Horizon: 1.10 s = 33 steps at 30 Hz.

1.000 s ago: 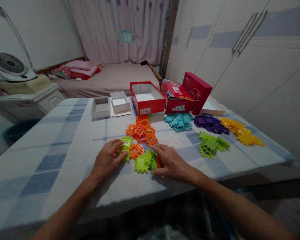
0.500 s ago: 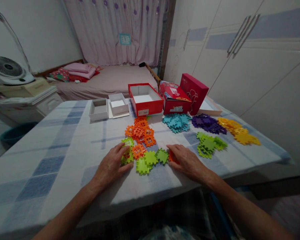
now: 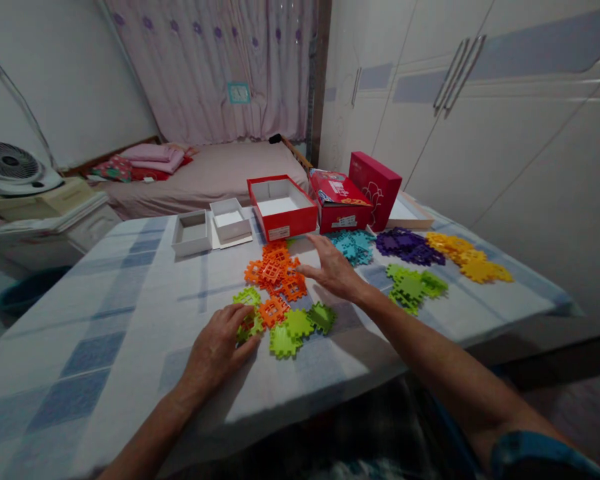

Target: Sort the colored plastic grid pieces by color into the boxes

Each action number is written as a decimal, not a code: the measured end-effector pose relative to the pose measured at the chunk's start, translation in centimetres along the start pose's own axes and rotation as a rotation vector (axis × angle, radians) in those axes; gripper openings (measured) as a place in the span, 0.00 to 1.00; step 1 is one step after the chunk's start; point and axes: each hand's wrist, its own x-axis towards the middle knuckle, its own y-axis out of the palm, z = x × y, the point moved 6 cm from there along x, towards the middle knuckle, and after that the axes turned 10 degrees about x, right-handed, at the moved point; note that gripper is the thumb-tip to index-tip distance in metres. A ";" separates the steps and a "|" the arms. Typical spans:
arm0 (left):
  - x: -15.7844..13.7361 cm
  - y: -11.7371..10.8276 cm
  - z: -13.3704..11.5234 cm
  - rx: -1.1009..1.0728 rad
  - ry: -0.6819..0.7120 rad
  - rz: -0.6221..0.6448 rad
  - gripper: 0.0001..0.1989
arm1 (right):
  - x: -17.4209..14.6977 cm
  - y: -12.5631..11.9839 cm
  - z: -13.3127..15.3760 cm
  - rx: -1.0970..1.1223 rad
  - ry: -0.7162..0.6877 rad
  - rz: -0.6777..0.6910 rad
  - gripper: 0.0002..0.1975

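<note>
My left hand (image 3: 223, 340) rests on the table with its thumb and fingers apart, touching the edge of some lime-green lattice tiles (image 3: 250, 327). My right hand (image 3: 333, 270) reaches over the table, thumb and fingers spread, with its fingertips beside the heap of orange toothed plastic tiles (image 3: 275, 273); nothing shows in it. One orange lattice tile (image 3: 273, 311) lies between the heap and the green tiles. Several solid green tiles (image 3: 300, 323) overlap in front, between my hands.
Farther right lie piles of turquoise (image 3: 353, 247), purple (image 3: 410, 247), yellow (image 3: 473, 260) and green tiles (image 3: 413, 287). Behind stand small grey-white boxes (image 3: 193, 233), an open red box (image 3: 283, 220), and more red boxes (image 3: 343, 207). A checked cloth (image 3: 130, 353) covers the table.
My right hand has left an orange piece by the front green tiles and moved up and left to the orange heap. That piece no longer shows there. My left hand stays by the green lattice tiles.
</note>
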 end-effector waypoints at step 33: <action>-2.7 -1.0 -1.8 0.164 -0.089 0.024 0.32 | -10.5 1.3 1.2 0.005 0.099 0.073 0.24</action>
